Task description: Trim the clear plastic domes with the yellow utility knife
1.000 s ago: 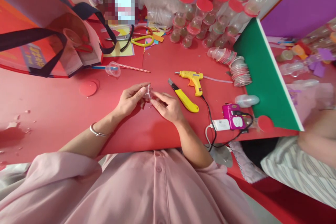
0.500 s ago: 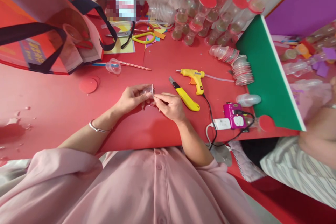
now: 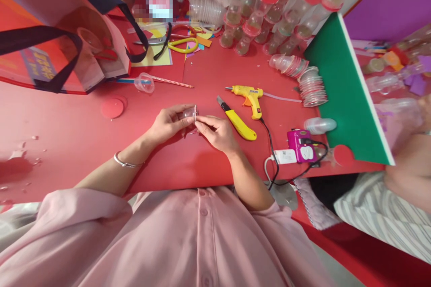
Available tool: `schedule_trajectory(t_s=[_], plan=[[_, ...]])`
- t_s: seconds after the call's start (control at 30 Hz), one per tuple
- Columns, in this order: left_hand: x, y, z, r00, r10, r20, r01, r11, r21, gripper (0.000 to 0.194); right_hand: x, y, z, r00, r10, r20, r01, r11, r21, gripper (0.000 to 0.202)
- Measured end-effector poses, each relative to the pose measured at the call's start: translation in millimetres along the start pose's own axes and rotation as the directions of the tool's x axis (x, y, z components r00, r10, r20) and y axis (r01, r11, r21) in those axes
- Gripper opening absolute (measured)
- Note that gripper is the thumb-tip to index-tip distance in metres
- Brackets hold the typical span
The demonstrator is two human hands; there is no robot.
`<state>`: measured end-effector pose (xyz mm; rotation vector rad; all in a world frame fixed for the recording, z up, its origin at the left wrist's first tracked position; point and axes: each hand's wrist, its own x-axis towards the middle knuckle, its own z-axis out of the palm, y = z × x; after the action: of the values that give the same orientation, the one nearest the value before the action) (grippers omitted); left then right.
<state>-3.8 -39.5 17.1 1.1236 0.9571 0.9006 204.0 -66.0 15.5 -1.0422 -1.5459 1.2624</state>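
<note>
In my left hand is a small clear plastic cup, tipped on its side with the rim toward the right. The fingers of that hand wrap round the cup's body. My right hand pinches at the rim with thumb and forefinger; whether it grips the rim itself or a thin strip on it is too small to tell. Just right of the hands lies a yellow utility knife with its blade out. Beyond the knife rests a yellow glue gun with a glue stick in its back.
Several red-topped clear cup towers stand at the back. Stacked cups lie by a green divider. A purple power adapter trails cables at right. Scissors, a red bag and a red disc are at left.
Both hands stay at the cup, with the right fingers shifted very slightly left and up along the rim. The view has tilted a little; the things on the table keep their places.
</note>
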Motion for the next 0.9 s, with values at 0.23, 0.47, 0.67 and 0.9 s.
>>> schedule_trajectory(t_s=[0.23,0.47,0.67,0.9], plan=[[4.3,-16.1,-1.4,0.911,0.387,-0.14,-0.372,0.92,0.121,0.061,1.5,-0.9,3.0,0.964,0.197,-0.18,-0.187,0.98,0.071,0.037],[-2.0,-3.6,1.6,0.885,0.457,-0.086,-0.39,0.83,0.399,0.048,1.8,-3.2,0.2,0.994,0.094,-0.063,-0.104,0.978,-0.179,0.036],[-7.9,0.8,9.5,0.877,0.439,-0.196,-0.286,0.804,0.522,0.037,4.0,4.2,2.8,0.997,0.072,0.0,-0.071,0.979,-0.19,0.028],[-14.8,2.8,12.3,0.918,0.303,-0.254,-0.191,0.902,0.386,0.045,3.2,21.7,10.3,0.98,-0.102,-0.17,0.021,0.907,-0.421,0.023]])
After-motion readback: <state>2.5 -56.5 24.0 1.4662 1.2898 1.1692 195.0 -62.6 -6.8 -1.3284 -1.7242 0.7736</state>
